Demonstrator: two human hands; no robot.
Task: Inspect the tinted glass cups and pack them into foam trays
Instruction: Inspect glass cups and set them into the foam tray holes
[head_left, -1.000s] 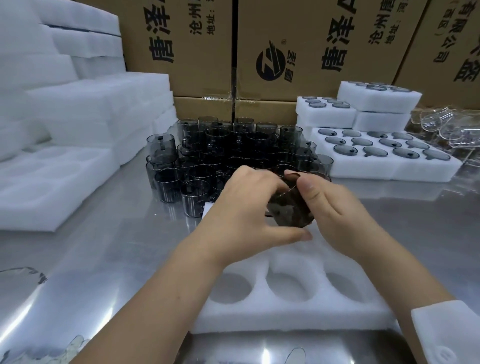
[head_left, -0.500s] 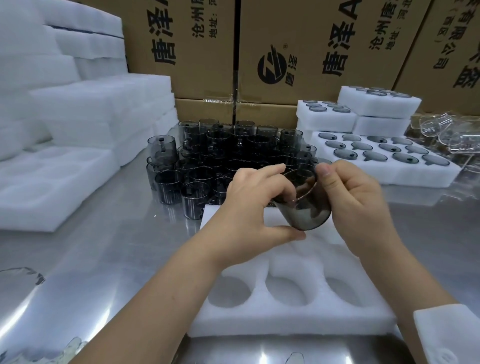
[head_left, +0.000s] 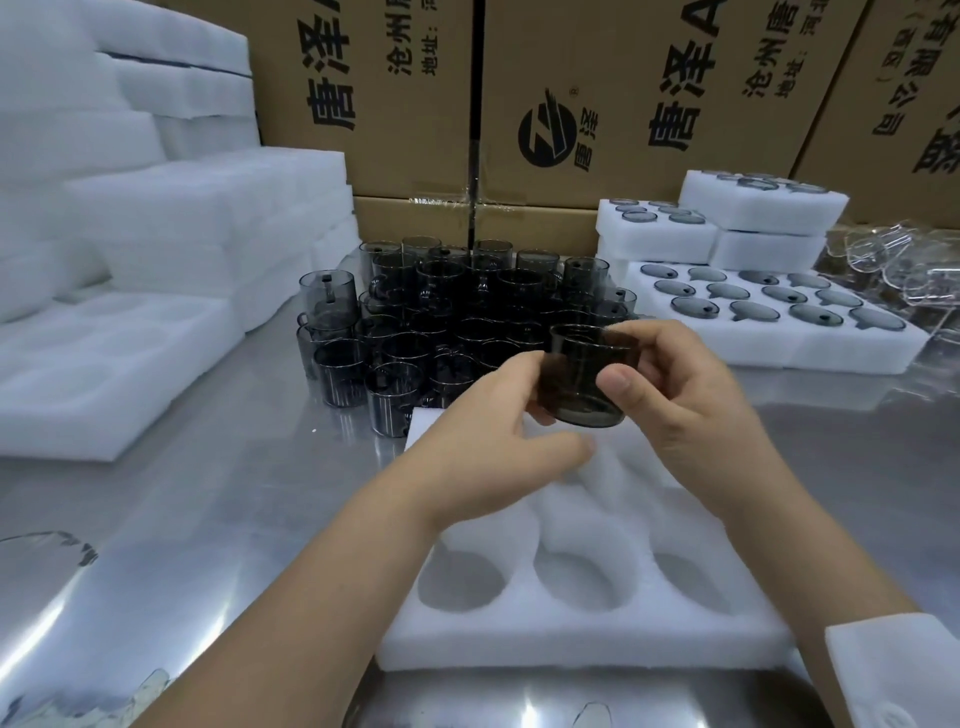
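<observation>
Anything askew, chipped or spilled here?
Nothing stands out. The left hand and right hand hold one smoky tinted glass cup rim-up over the white foam tray; the loose dark cups behind stand upright. Only clear glassware far right lies jumbled.

Smoke-grey tinted glass cup (head_left: 576, 387), mouth up, raised over a white foam tray (head_left: 571, 642) with empty round pockets. Behind, matching grey cups (head_left: 441, 317) stand clustered on the bench (head_left: 234, 519). At right, filled foam trays (head_left: 810, 354).

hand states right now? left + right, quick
Left hand: holding the tinted glass cup, fingers curled on its left side.
Right hand: holding the same cup, thumb in front, fingers behind the rim.
</observation>
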